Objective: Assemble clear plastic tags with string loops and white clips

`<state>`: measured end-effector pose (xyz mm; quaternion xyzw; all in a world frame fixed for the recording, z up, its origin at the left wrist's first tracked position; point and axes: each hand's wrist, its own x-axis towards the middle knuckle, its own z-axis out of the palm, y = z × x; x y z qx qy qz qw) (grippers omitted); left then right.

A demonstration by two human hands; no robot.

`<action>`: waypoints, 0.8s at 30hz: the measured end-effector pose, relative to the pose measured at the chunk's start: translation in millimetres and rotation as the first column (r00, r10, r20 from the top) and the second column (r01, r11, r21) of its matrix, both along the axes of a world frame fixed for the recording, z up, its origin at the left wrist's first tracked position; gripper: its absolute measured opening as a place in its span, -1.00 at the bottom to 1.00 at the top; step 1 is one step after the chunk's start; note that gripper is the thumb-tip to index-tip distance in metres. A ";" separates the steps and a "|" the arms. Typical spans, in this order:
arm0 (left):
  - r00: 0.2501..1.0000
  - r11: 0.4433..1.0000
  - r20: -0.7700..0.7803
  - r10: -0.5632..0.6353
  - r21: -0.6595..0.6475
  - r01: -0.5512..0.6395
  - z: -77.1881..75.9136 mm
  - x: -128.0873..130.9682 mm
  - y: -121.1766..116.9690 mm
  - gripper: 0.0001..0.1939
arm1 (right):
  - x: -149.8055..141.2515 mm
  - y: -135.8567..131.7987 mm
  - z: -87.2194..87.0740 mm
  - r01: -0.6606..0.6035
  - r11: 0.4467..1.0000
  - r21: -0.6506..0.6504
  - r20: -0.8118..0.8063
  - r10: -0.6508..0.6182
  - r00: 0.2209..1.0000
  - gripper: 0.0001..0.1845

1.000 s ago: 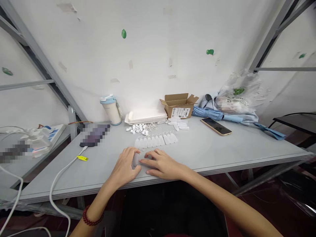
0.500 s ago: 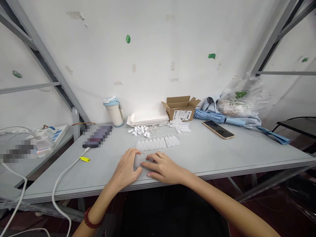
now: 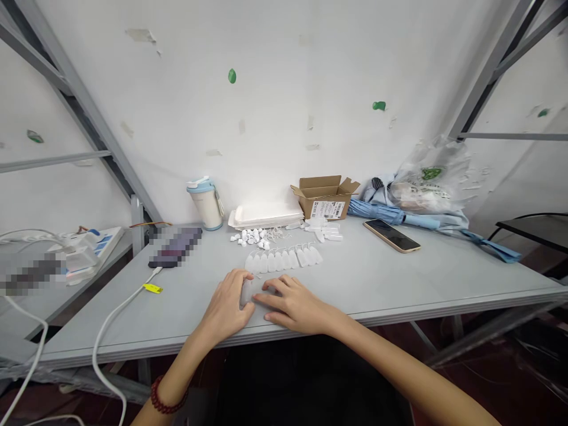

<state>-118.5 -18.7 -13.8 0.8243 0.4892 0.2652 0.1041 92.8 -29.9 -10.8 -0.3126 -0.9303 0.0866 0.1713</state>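
Near the table's front edge, my left hand (image 3: pixel 228 303) has its thumb and fingers around a small translucent plastic bottle (image 3: pixel 247 293). The bottle's far end is partly hidden by the fingers. My right hand (image 3: pixel 293 303) lies palm down just to the right, fingers spread, its index fingertip at or very near the bottle. Beyond both hands runs a row of similar translucent bottles (image 3: pixel 284 260), with thin looped strings at their far ends. A pile of small white caps (image 3: pixel 251 236) sits behind that row, next to loose white strings (image 3: pixel 277 234).
Behind are a stack of white trays (image 3: pixel 266 214), an open cardboard box (image 3: pixel 326 204) and more loose bottles (image 3: pixel 326 229). A cup (image 3: pixel 205 204) and a cabled phone (image 3: pixel 175 247) stand left. Rightward lie another phone (image 3: pixel 391 235), a folded blue umbrella (image 3: pixel 381 212) and a plastic bag (image 3: pixel 432 180).
The camera view has tilted slightly. Both hands keep nearly the same places, and the bottle stays in my left hand.
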 end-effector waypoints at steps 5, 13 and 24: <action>1.000 1.000 -0.007 -0.004 -0.018 0.004 -1.2 -0.9 -0.5 -0.65 | 0.1 -0.2 1.1 0.003 1.000 -0.011 0.009 -0.003 1.000 -0.53; 1.000 0.999 0.006 0.007 -0.032 -0.007 0.2 -0.8 -1.4 -0.66 | -0.3 -0.1 0.0 0.002 1.000 -0.006 0.006 -0.002 1.000 -0.53; 0.999 1.000 0.043 0.027 -0.009 -0.026 1.0 0.7 -1.6 -0.72 | 0.0 -1.2 1.4 0.007 1.000 0.005 0.012 -0.007 1.000 -0.53</action>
